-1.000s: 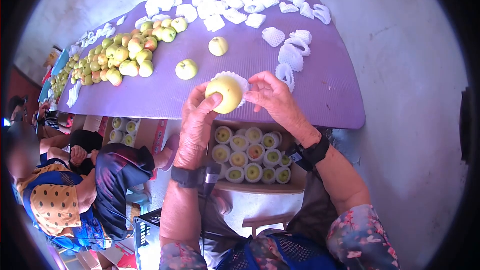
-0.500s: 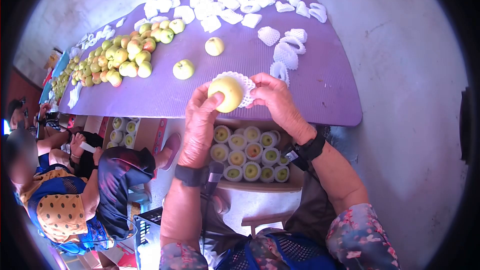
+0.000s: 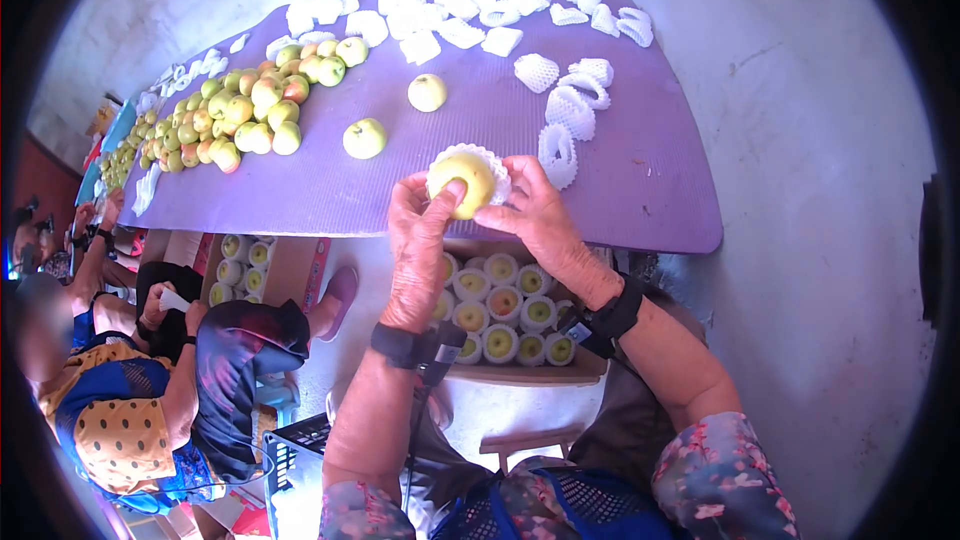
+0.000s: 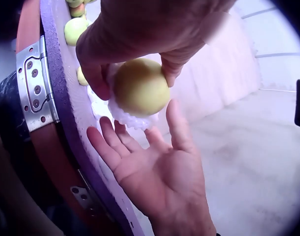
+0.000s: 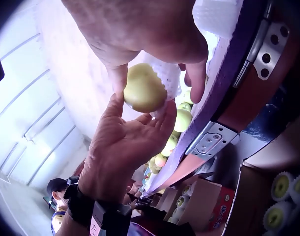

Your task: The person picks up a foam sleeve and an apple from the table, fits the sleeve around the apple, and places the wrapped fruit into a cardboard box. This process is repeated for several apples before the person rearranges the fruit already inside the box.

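Note:
A yellow-green apple (image 3: 468, 178) sits partly inside a white foam net (image 3: 497, 168), held above the near edge of the purple mat. My left hand (image 3: 418, 225) grips it, thumb across the near face and fingers around the side. The net covers the apple's far and right sides. My right hand (image 3: 545, 220) is at the net's right side, thumb low by the apple. In the left wrist view that hand's palm (image 4: 162, 177) faces up with fingers mostly straight, next to the net. The right wrist view shows the bare yellow face of the apple (image 5: 144, 89).
Two loose apples (image 3: 365, 138) lie on the purple-matted table (image 3: 640, 180), left of my hands. A large apple pile (image 3: 235, 115) is farther left. Foam nets (image 3: 570, 112) are scattered along the back and right. Below stands a cardboard box (image 3: 530, 373) of netted apples. Another person (image 3: 130, 410) sits at left.
My right hand came in from apart, took the net's edge and drew it rightward. Now the net lies closer round the apple and the right fingers are spread. Left hand keeps its grip.

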Demonstrator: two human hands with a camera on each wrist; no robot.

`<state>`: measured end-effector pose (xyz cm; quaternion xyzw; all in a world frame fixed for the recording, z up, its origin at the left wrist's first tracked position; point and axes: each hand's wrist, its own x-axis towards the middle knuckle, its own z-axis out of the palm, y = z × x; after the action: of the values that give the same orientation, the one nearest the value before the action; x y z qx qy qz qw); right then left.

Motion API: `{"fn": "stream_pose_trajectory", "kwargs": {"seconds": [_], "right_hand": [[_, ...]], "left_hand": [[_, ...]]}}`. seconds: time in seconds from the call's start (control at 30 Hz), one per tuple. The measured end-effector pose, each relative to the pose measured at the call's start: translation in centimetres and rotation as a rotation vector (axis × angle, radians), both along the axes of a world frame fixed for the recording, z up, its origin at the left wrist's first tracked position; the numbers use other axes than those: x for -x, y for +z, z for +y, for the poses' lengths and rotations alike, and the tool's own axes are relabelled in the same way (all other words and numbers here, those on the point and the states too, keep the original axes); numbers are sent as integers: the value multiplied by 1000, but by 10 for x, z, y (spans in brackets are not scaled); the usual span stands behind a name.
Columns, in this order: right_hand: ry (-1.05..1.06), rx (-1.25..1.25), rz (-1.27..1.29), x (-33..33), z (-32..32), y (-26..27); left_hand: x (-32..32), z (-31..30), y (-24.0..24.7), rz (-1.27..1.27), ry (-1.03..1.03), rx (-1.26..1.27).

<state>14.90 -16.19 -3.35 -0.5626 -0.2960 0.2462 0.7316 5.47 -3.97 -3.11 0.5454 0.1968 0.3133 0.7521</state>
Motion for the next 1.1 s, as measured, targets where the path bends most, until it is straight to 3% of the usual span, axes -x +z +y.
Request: {"fn": "stream_pose_trajectory", "kwargs": {"seconds": [0.23, 0.33, 0.57, 0.67, 0.83, 0.97, 1.1], "right_hand": [[-22, -130, 73, -3, 7, 2], [22, -103, 119, -10, 7, 0], [115, -50, 156, -10, 3, 4], [68, -25, 122, -7, 4, 3], [15, -94, 223, -8, 6, 4], [11, -88, 134, -15, 5, -1], [119, 14, 57, -22, 1, 6]], "left_hand": [[4, -3, 18, 23, -147, 81], [3, 12, 10, 186, -115, -160], [2, 24, -10, 224, -25, -230], [5, 13, -3, 274, 184, -608], [10, -3, 14, 196, 179, -527], [12, 3, 5, 231, 143, -580], [13, 13, 9, 242, 6, -448]]}}
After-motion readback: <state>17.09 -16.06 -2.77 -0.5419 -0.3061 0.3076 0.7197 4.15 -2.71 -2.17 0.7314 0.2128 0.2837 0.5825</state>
